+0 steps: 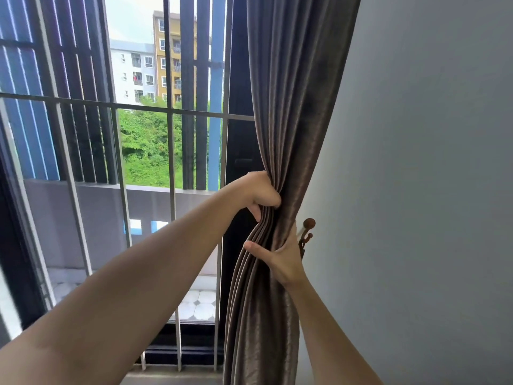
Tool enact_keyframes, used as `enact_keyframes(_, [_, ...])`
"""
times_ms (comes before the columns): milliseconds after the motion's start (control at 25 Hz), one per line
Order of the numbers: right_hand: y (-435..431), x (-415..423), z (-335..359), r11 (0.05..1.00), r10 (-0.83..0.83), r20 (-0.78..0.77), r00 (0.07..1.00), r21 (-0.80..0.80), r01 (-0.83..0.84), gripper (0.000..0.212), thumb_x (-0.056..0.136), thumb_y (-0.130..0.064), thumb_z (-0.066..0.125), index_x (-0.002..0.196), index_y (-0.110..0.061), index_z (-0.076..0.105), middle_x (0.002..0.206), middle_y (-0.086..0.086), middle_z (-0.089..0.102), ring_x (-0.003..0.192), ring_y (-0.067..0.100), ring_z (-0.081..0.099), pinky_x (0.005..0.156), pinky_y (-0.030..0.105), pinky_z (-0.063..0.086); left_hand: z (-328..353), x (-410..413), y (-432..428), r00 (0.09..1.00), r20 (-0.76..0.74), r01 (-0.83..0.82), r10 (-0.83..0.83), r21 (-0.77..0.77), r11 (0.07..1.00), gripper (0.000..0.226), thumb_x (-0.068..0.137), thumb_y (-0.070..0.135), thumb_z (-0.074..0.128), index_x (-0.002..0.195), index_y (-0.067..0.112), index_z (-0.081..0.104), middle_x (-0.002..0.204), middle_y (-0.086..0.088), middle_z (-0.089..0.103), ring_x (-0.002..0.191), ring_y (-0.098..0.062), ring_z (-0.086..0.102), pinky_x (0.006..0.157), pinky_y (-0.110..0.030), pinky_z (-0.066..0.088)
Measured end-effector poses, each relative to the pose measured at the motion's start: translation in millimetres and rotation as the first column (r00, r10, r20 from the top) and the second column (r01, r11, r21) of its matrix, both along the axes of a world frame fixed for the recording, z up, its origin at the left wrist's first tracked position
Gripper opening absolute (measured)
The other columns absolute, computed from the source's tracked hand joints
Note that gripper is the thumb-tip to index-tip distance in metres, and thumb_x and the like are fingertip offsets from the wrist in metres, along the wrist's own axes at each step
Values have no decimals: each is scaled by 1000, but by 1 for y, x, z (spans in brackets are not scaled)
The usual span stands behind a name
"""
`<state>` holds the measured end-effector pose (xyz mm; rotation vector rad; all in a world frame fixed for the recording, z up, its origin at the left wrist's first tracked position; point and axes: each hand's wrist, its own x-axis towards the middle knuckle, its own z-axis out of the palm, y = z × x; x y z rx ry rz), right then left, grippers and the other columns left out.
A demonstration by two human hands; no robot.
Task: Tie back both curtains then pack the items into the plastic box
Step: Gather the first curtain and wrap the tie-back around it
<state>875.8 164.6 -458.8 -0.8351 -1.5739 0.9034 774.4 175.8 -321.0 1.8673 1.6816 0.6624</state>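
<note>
A grey-brown curtain [291, 107] hangs at the right side of a barred window [169, 162], gathered into a narrow bundle of folds against the pale wall [416, 162]. Both bare arms reach up from the lower edge of the view to the pinched waist of the fabric.

The left hand [261, 193] comes in from the left and sits on the upper part of the gather. Its fingers [256, 212] are curled tightly into the folds, closed on the cloth with no gap showing, and the thumb side presses the pleats toward the wall.

The right hand [280, 259] is just below it, coming up from the bottom right. Its thumb [254, 247] lies across the front of the bundle, pointing left, while the other fingers wrap round the back, between the fabric and the wall, so the hand clasps the whole gathered curtain. Those rear fingers are mostly hidden, so how far they close cannot be told exactly, though the grip looks snug.

Just to the right of this hand a dark brown wall hook [306, 232] with a round knob stands out from the wall, touching or nearly touching the edge of the curtain. Below the two hands the fabric falls in long vertical folds to the bottom of the view.

Through the bars appear a balcony wall [111, 212], green trees [147, 145] and apartment blocks [155, 62] beyond. The plastic box is not in view.
</note>
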Motion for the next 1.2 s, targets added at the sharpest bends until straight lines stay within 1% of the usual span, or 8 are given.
enact_keyframes(400, [-2,-15,-11,968,-250,-99,963,-59,245,71,63,-19,84,121,-26,44,106,-16,58,93,-5,59,74,3,44,3,17,-1,994,14,107,-107,-21,994,46,73,1,64,118,2,55,105,-16,65,78,-28,73,61,-33,61])
enact_keyframes(560, [-9,-16,-17,954,-292,-67,954,-95,285,64,63,-12,74,118,-25,46,95,-9,60,84,4,62,64,10,50,4,17,-14,988,37,150,-150,-1,989,38,76,2,64,113,4,57,105,-15,64,84,-27,71,66,-32,61])
enact_keyframes(680, [-14,-13,-18,967,-239,-27,971,-101,235,53,68,-4,69,112,-22,47,86,-12,55,78,4,59,69,11,53,8,23,-28,988,-38,146,-150,-100,984,37,79,21,66,113,10,56,110,-7,62,95,-21,63,74,-32,58])
enact_keyframes(760, [-17,-11,-15,980,-175,-5,985,-95,173,48,71,2,66,104,-25,43,82,-16,49,74,0,53,60,1,44,9,29,-32,972,-206,115,-117,-19,993,61,76,47,68,126,16,50,117,0,55,107,-20,54,92,-36,50])
enact_keyframes(840, [-20,-8,-14,987,-127,-5,992,-99,126,46,73,1,67,105,-23,45,85,-16,50,78,-1,53,69,3,46,0,34,-32,993,-79,97,-86,142,985,79,70,53,73,134,18,43,114,3,51,108,-16,50,95,-32,45])
enact_keyframes(960, [-26,-7,-16,989,-92,-30,995,-116,88,57,70,-19,79,117,-24,46,98,-21,56,92,-5,55,91,19,47,-19,43,-25,931,361,-17,-48,172,985,64,64,33,80,119,16,51,100,0,60,97,-21,60,80,-33,51])
enact_keyframes(1040, [-28,-9,-17,988,-121,-60,991,-104,115,66,65,-30,83,121,-26,47,104,-21,60,99,-5,57,89,17,46,-23,49,-25,898,438,-36,-51,188,982,52,65,22,76,109,17,49,92,-3,59,87,-22,61,72,-31,52])
enact_keyframes(1200, [-18,9,-17,969,-210,60,976,-121,216,55,63,-15,70,112,-26,48,89,-11,59,85,8,62,82,31,54,-24,55,-25,858,497,16,-129,224,974,56,73,20,75,115,22,38,97,-1,56,87,-18,59,61,-23,51])
